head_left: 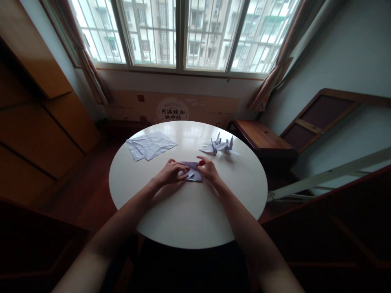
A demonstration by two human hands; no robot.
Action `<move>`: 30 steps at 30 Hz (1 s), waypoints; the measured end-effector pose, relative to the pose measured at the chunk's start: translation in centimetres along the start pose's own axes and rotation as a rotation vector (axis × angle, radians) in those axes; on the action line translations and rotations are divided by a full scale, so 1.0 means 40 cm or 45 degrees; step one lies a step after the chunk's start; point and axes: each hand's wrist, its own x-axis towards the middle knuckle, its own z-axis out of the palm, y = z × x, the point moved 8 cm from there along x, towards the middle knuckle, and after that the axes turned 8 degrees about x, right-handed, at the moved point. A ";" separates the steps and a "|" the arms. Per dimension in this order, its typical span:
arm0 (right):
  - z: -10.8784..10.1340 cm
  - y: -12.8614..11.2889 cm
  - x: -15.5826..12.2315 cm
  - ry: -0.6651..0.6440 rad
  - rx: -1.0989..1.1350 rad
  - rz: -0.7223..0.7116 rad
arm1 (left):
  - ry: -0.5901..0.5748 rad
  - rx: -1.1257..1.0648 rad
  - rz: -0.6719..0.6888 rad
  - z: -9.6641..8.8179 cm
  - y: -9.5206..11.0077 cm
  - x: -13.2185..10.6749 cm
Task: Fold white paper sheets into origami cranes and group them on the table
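A small piece of folded pale purple paper lies on the white round table, between my two hands. My left hand grips its left side, fingers curled together at the edge. On the right side, my right hand pinches the paper's upper right edge between thumb and fingers. Part of the folded paper is covered by my fingers. Beyond my right hand stand several folded paper cranes, close together. Creased sheets of paper lie overlapping beyond my left hand.
Past the table's far edge, a long printed cardboard panel leans under the barred window. A wooden stool stands at the far right. Wooden cabinets fill the left side. A pale metal bar slants near the table's right edge.
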 end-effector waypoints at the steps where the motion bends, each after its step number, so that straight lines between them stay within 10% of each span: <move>1: 0.008 -0.011 0.000 -0.038 0.013 -0.067 | 0.015 -0.001 -0.026 -0.002 -0.011 0.000; 7: 0.046 -0.052 -0.018 -0.217 -0.023 -0.343 | 0.066 0.005 -0.140 0.005 -0.060 -0.006; 16: 0.061 -0.077 -0.041 -0.573 0.003 -0.273 | -0.037 0.259 -0.242 0.035 -0.071 -0.005; 30: 0.058 -0.060 -0.033 -0.476 0.017 -0.189 | -0.042 -0.470 0.069 0.018 -0.030 -0.012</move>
